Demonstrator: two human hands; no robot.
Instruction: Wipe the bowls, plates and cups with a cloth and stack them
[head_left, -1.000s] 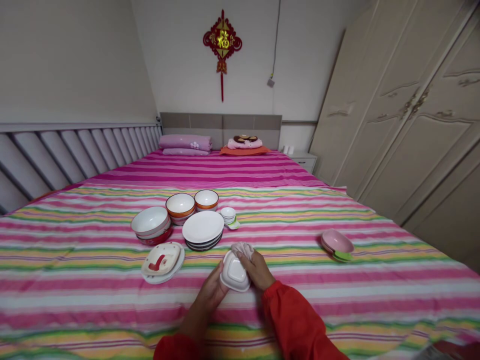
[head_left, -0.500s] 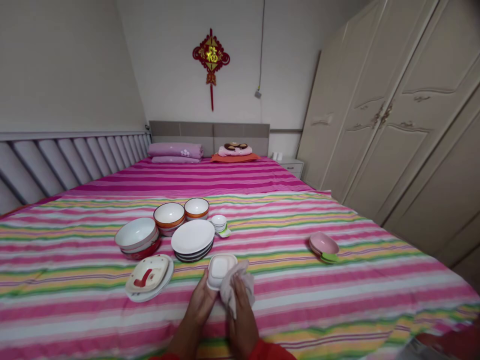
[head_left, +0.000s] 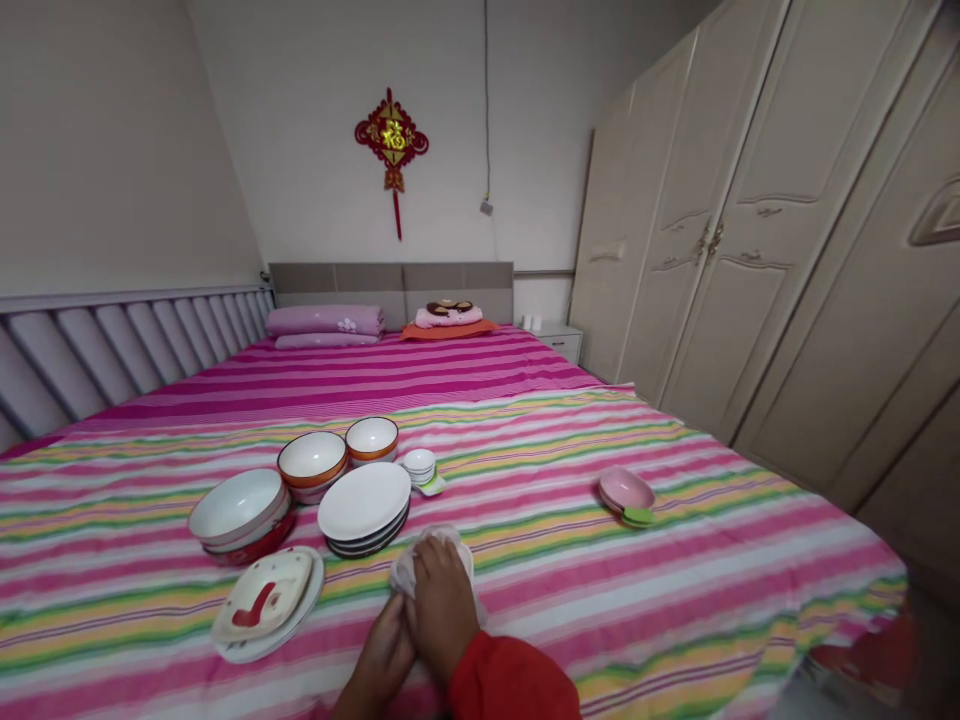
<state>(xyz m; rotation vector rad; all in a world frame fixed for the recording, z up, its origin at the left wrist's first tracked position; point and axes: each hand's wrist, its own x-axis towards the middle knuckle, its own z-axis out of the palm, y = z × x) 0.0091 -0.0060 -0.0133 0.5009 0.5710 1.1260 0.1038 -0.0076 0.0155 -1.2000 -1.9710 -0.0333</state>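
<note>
A small white square dish [head_left: 469, 562] is mostly covered by a pale cloth and my right hand. My left hand [head_left: 388, 638] grips the dish's near-left side, its fingers partly hidden. Across the dish lies my right hand [head_left: 444, 598], fingers closed over the pale cloth [head_left: 403, 572] and pressing it against the surface. Just beyond the hands, a stack of white plates [head_left: 365, 503] stands close by. To the left, a square plate with a red pattern [head_left: 264, 596] rests on a white plate [head_left: 306, 620].
Stacked bowls [head_left: 238, 508] stand at the left, with orange-rimmed bowls [head_left: 313, 458] and a smaller bowl [head_left: 372, 438] behind. Little white dishes [head_left: 419, 462] sit beside the plate stack. Pink bowls with a green handle [head_left: 627, 490] lie at the right on the striped bedcover [head_left: 720, 560].
My right hand and the cloth have moved left across the dish, covering most of it. The camera view has turned slightly right and up.
</note>
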